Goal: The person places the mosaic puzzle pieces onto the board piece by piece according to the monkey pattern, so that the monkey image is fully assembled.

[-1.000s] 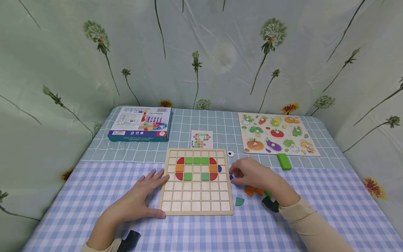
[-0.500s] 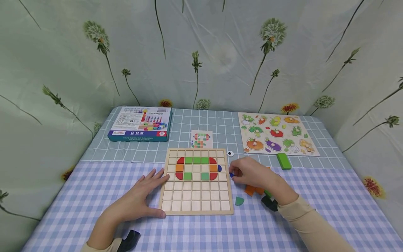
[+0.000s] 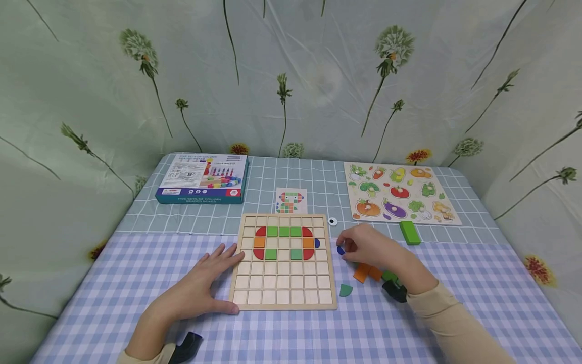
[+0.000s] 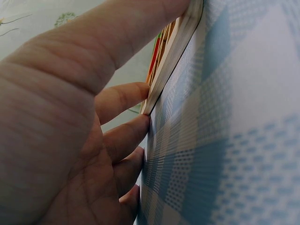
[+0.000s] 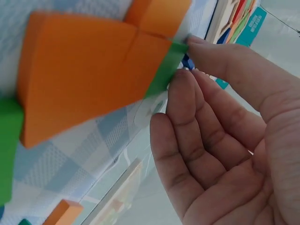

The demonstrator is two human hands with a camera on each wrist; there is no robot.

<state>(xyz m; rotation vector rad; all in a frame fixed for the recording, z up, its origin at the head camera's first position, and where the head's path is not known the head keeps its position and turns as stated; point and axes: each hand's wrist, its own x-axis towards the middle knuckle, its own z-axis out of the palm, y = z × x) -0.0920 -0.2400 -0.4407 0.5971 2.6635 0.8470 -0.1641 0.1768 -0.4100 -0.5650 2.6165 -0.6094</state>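
A square wooden grid board (image 3: 283, 307) lies in front of me with red, orange and green pieces set in its upper rows. At the right side of that pattern is a blue half-round piece (image 3: 317, 243). My left hand (image 3: 200, 285) rests at the board's left edge, fingers spread, thumb and fingertips touching the frame. Just right of the board, my right hand (image 3: 370, 247) pinches a small blue piece (image 3: 340, 250) between thumb and fingertips. Only a sliver of it shows in the right wrist view, beside the thumb. Orange blocks (image 3: 361, 273) lie below that hand.
A pattern card (image 3: 291, 201) lies behind the board, near a round eye piece (image 3: 333, 222). A green quarter-round piece (image 3: 346, 290) and a green block (image 3: 410, 233) lie to the right. Farther back are a boxed toy (image 3: 203, 178) and a vegetable puzzle (image 3: 400, 194).
My right hand has moved slightly right, away from the board's edge, with the blue piece at its fingertips. The left hand and the board pieces stay the same.
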